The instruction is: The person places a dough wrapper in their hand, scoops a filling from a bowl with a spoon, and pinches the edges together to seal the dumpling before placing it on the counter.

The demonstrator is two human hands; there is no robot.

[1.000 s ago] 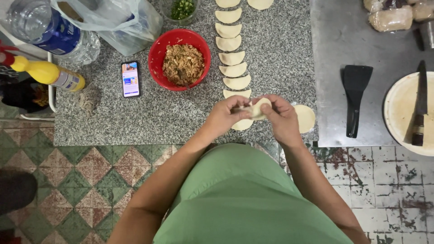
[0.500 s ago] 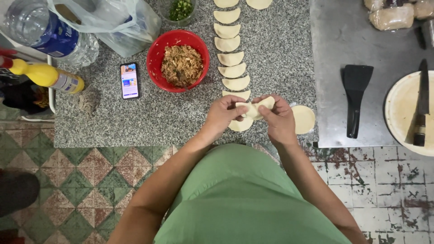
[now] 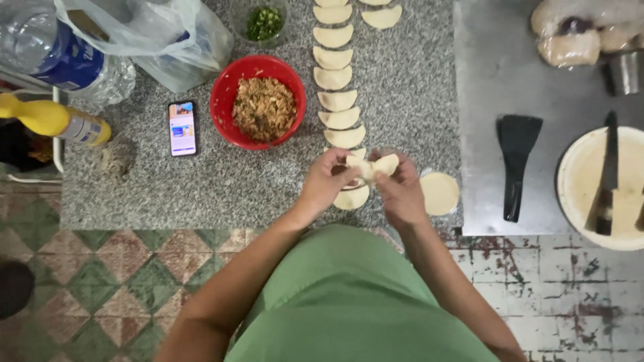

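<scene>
Two hands pinching one folded pastry above the bench

Both hands meet over the near edge of the bench (image 3: 201,194). The left hand (image 3: 329,181) and right hand (image 3: 401,191) hold a folded dough pastry (image 3: 372,166) between them, fingers closed narrowly on its rim; its long axis runs left to right, equally near both. Directly beneath lies a finished pastry (image 3: 352,198). A flat dough round (image 3: 439,193) sits just right of the fingers, a red bowl of filling (image 3: 258,100) beyond and to the left. A row of folded pastries (image 3: 339,80) extends away.

Speckled granite counter (image 3: 201,194) — red bowl (image 3: 225,114), phone (image 3: 182,128), folded dumplings (image 3: 339,100), dough disc (image 3: 439,194).
</scene>
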